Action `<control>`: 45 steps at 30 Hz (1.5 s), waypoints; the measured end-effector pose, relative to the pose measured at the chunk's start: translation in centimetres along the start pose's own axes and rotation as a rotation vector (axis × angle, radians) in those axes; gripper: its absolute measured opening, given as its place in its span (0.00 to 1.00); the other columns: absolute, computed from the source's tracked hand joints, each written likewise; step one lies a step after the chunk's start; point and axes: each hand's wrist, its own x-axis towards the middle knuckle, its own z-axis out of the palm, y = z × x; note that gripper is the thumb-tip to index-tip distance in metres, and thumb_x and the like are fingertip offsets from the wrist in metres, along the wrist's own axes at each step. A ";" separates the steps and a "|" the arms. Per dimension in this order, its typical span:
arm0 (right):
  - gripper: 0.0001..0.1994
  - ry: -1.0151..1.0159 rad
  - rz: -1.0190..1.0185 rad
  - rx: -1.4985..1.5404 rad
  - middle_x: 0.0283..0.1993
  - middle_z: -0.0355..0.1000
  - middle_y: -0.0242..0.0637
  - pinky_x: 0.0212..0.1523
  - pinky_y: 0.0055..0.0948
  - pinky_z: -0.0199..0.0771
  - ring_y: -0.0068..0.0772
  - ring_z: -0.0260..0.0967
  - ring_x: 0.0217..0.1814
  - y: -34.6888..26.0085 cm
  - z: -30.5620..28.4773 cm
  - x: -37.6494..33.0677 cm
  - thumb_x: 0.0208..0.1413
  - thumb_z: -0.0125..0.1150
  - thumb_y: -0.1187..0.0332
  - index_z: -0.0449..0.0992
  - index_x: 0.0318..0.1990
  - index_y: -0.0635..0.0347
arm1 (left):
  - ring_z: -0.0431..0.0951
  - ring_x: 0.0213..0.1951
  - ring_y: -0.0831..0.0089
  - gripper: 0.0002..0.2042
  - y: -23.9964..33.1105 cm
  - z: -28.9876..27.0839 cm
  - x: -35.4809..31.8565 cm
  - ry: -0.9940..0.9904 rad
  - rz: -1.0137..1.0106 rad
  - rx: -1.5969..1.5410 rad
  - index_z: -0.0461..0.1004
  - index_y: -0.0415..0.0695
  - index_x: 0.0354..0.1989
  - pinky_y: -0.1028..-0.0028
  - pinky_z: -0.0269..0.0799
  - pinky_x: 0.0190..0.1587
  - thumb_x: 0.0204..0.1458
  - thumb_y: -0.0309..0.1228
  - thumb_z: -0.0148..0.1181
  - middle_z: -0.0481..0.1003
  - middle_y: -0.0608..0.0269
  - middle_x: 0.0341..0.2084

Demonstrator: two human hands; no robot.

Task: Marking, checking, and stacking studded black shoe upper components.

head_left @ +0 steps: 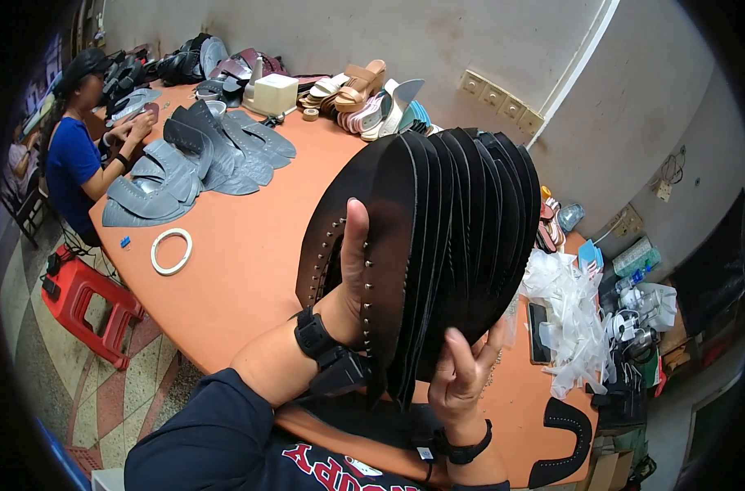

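A thick stack of black leather shoe uppers point(462, 245), U-shaped and edged with small metal studs, is held upright above the table in front of me. My left hand point(345, 307) grips it at the left, its thumb standing up along the studded front piece and its other fingers hidden behind. At the lower right edge, my right hand point(461, 385) has bent fingers against the stack; part of its grip is hidden. One loose studded black upper point(579, 434) lies at the table's near right corner.
The orange table point(249, 270) bears grey uppers point(217, 151), a white ring point(171, 251), sandals point(360, 86), a phone point(539, 333) and crumpled white plastic point(564, 315). A person in blue point(74, 155) works at the far left, near a red stool point(90, 299).
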 end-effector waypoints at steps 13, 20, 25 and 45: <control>0.21 -0.095 0.021 0.006 0.71 0.33 0.64 0.67 0.45 0.50 0.65 0.44 0.71 -1.2 -0.6 0.8 0.53 0.61 0.60 0.73 0.53 0.60 | 0.65 0.60 0.59 0.50 0.2 -0.6 0.1 0.012 0.013 0.107 0.57 0.46 0.65 0.58 0.57 0.63 0.41 0.74 0.45 0.64 0.54 0.60; 0.24 -0.044 0.052 -0.029 0.70 0.35 0.63 0.66 0.41 0.57 0.66 0.46 0.70 -0.4 0.0 0.1 0.44 0.59 0.81 0.75 0.52 0.53 | 0.66 0.59 0.58 0.49 0.3 -0.6 0.0 -0.001 -0.019 0.073 0.59 0.46 0.64 0.57 0.58 0.63 0.41 0.74 0.46 0.65 0.53 0.59; 0.29 -0.097 0.011 -0.054 0.71 0.33 0.62 0.67 0.43 0.53 0.63 0.49 0.69 -0.8 -0.1 0.7 0.42 0.43 0.93 0.75 0.50 0.59 | 0.67 0.57 0.57 0.49 0.2 0.0 -0.1 0.057 0.025 0.113 0.63 0.42 0.61 0.57 0.58 0.62 0.43 0.75 0.38 0.66 0.52 0.58; 0.17 -0.124 -0.032 -0.077 0.73 0.27 0.59 0.66 0.41 0.54 0.60 0.53 0.68 -0.1 0.1 0.2 0.50 0.53 0.78 0.76 0.49 0.63 | 0.68 0.58 0.58 0.51 0.2 0.0 -0.5 0.120 0.011 0.065 0.59 0.45 0.64 0.57 0.61 0.61 0.40 0.75 0.43 0.65 0.53 0.59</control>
